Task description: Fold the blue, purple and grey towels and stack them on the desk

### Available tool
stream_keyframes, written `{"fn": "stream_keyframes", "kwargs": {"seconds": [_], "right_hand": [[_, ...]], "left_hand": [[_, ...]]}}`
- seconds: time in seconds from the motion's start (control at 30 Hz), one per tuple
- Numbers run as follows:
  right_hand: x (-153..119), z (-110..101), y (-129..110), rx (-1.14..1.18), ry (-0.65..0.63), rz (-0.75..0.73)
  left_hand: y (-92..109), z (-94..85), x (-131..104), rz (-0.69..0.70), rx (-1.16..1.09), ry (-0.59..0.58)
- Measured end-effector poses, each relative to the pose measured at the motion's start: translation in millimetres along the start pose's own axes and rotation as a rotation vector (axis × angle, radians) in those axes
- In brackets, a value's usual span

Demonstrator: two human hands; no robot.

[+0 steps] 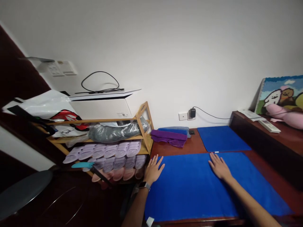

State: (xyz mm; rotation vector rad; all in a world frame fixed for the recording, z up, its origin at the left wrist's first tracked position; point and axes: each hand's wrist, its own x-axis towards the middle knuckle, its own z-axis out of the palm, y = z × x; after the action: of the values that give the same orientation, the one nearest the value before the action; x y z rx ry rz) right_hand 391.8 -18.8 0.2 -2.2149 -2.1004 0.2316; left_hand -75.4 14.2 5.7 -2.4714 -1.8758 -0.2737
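A large blue cloth [189, 186] lies spread flat over the reddish-brown table [175, 152]. My left hand [153, 170], with a watch at the wrist, rests at the cloth's upper left corner, fingers apart and nothing held. Near the cloth's far edge, right of the middle, my right hand [219, 166] lies flat with its fingers slightly spread. A small white tag [216, 152] shows just beyond its fingertips. Behind the large cloth is a smaller blue cloth [223, 138], also flat. Folded purple cloth [169, 137] sits at the back left, against folded blue-grey cloth [187, 130].
A wooden rack [145, 126] on the left holds slippers [121, 149], a plastic-wrapped bundle [113, 132] and a white box [101, 108]. On the raised right ledge are a remote [269, 126], a pink plush [290, 118] and a picture [281, 93]. A black plug [193, 113] is on the wall.
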Motion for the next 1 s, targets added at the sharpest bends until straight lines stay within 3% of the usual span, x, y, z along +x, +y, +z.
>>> {"fn": "stream_keyframes", "kwargs": {"seconds": [0.1,0.2,0.3,0.47,0.57,0.63,0.73,0.8,0.87,0.93,1.0], "right_hand": [[-5.0,-7.3,87.3,-0.040,-0.006,0.167],[-8.6,-12.1,147.3,-0.046,0.004,0.273],[-9.7,-12.2,170.9,-0.039,0.017,0.308],[-6.2,-16.3,171.8,-0.068,0.035,0.335],[-2.0,-23.8,150.8,-0.094,0.079,0.293],[-0.2,-25.9,113.4,-0.070,0.154,0.178],[-0.5,-20.0,22.0,0.045,0.235,-0.110],[-1.8,-11.6,-43.5,0.115,0.193,-0.262],[-2.4,-2.8,-91.5,0.148,0.109,-0.335],[-1.6,4.6,-108.7,0.153,0.047,-0.337],[0.0,9.7,-91.9,0.137,0.035,-0.288]], "left_hand": [[-1.5,4.4,1.9,0.005,0.011,0.010],[-2.1,6.3,3.5,0.008,0.016,0.007],[-3.5,7.8,4.7,0.008,0.012,0.008],[-8.0,6.6,5.3,-0.008,0.022,-0.016],[-5.5,0.4,5.7,-0.015,0.036,-0.022],[7.0,-4.0,8.0,0.003,0.035,0.018],[46.1,-6.3,14.8,0.102,-0.010,0.099],[74.7,-3.9,19.0,0.173,-0.046,0.105],[89.9,0.1,20.1,0.189,-0.060,0.057],[83.5,3.5,16.7,0.138,-0.048,0.001],[58.5,5.0,9.4,0.062,-0.022,-0.022]]}}
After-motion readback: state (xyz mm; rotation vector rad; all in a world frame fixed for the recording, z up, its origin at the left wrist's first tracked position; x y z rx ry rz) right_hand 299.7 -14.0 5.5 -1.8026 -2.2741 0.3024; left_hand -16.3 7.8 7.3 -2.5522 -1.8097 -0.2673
